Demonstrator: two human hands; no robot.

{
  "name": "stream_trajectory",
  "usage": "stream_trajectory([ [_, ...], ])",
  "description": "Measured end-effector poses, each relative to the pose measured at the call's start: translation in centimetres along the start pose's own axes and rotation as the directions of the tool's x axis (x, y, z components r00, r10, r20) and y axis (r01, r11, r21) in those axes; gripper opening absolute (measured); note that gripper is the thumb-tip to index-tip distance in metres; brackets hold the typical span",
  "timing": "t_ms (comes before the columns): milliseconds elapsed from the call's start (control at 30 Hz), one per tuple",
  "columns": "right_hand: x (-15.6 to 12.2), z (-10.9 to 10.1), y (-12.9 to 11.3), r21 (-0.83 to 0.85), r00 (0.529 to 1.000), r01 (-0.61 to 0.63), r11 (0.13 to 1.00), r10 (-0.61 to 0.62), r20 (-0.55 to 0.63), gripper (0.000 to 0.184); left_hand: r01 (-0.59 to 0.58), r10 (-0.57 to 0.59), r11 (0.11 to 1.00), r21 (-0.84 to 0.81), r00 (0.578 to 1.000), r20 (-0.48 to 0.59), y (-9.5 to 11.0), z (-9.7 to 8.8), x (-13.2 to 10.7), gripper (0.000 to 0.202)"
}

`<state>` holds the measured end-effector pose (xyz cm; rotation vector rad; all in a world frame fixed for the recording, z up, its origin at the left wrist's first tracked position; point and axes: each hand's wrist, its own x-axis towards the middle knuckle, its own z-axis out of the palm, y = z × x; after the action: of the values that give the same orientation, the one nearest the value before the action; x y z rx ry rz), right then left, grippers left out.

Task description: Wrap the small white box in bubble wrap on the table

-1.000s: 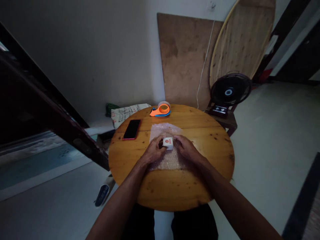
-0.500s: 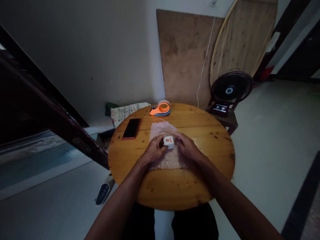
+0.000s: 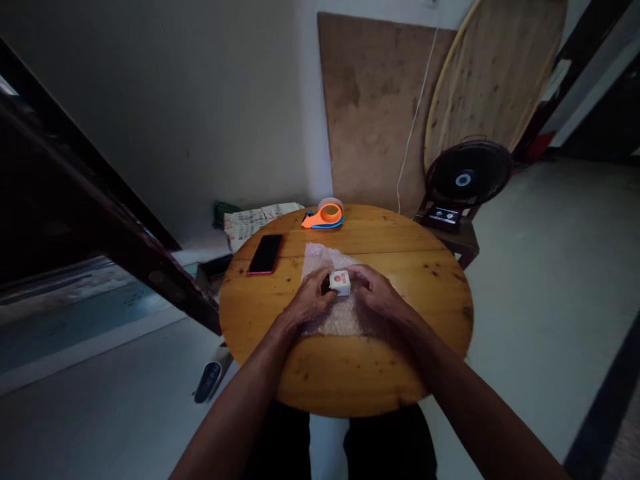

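A small white box [image 3: 340,283] with red print on top is at the middle of a sheet of bubble wrap [image 3: 340,320]. My left hand [image 3: 315,295] grips the box from its left side, thumb in front and fingers behind. On the other side, my right hand [image 3: 374,290] is curved with its thumb and fingers apart. Its fingertips reach the box's far right corner; whether they touch it I cannot tell. Both hands partly cover the bubble wrap, which lies on the round wooden table [image 3: 350,380].
An orange and blue tape dispenser [image 3: 325,215] stands at the table's far edge. A phone with a red edge [image 3: 266,254] lies at the left. Beyond the table's right side, a dark fan [image 3: 463,179] stands on a low wooden stool [image 3: 465,240]. Boards [image 3: 375,107] lean against the wall.
My right hand's fingertips have come closer to the box's right side. My left hand keeps its grip. The whole view has shifted slightly.
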<state>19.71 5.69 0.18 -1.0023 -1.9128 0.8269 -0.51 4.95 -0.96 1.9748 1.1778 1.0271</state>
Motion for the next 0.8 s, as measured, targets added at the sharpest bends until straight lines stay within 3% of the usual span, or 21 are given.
stream_trajectory([
  [133,0.0,0.3,-0.3,0.157,0.998,-0.004,0.988,-0.005,0.056,0.052,0.015,-0.015,1.000,0.008,1.000,0.002,-0.2,0.1,0.0,0.054],
  [333,0.1,0.5,0.1,0.062,0.999,0.005,0.998,-0.008,0.047,0.043,-0.049,0.053,0.995,-0.086,0.998,0.036,1.4,-0.3,-0.1,0.049],
  [600,0.1,0.2,0.2,0.134,0.998,0.002,0.991,-0.011,0.064,0.045,0.077,-0.071,0.981,-0.177,0.997,0.044,1.5,-1.1,-0.3,0.057],
  [700,0.1,0.1,0.2,0.122,0.998,0.008,0.992,-0.017,0.067,0.045,0.125,-0.130,0.989,0.080,0.989,0.063,3.8,-2.5,-1.6,0.046],
  [733,0.1,0.1,0.2,0.110,0.998,0.012,0.994,-0.019,0.061,0.046,0.100,-0.119,0.967,0.233,0.990,0.072,4.9,-2.8,-2.3,0.036],
  [800,0.1,0.2,0.3,0.077,0.998,0.027,0.997,-0.031,0.052,0.048,-0.060,-0.019,0.881,0.468,0.987,0.162,7.0,-2.9,-4.2,0.029],
])
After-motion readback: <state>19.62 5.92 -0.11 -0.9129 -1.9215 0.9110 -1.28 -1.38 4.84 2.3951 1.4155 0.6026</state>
